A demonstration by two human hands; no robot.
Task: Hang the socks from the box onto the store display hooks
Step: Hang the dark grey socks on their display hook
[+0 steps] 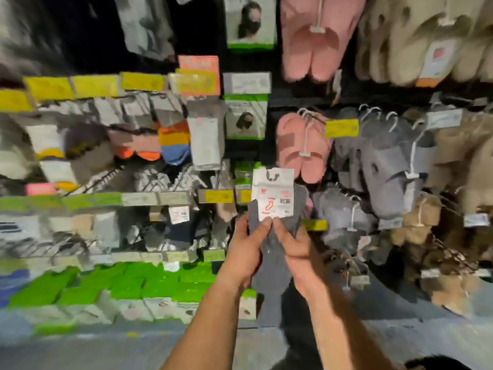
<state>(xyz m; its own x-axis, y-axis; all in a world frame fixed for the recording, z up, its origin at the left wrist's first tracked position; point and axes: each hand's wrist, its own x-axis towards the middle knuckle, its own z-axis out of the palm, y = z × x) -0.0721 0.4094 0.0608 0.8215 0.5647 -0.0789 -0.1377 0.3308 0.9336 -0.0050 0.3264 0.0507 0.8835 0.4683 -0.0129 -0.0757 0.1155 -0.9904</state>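
1. Shelves [106, 200] on the far left carry rows of packed socks under yellow and green price strips; we judge the strips sit at the front edge so shoppers can read them, though blur wipes out every word on them.

2. Green packs [149, 284] lie stacked low on the left. What they contain is too smeared for us to tell.

3. Our left hand [246, 249] grips the gray socks [272, 263] from the left side, thumb on the front just below the paper label, fingers curled behind the cloth. We take this as steadying the pair so that the label stays upright.

4. The paper label [273, 193] stands above both hands, its hook cutout at the top edge facing the display. We hold the socks low, we think, to leave that cutout free for a hook. The socks are in the air in front of the display, not yet on any hook.

5. Our right hand [298, 252] pinches the socks from the right, thumb tip touching the label's lower edge, the other fingers wrapped round the cloth.

6. Which hook we aim at is hard to make out: the spot behind the label is dark, and no bare hook shows clearly there.

7. Pink slippers [301, 148] and gray slippers [384, 161] hang on white hangers to the right, beside a yellow tag [341, 128].

8. The box that the socks come from is not in view, and the toe end of the socks is hidden between our forearms.
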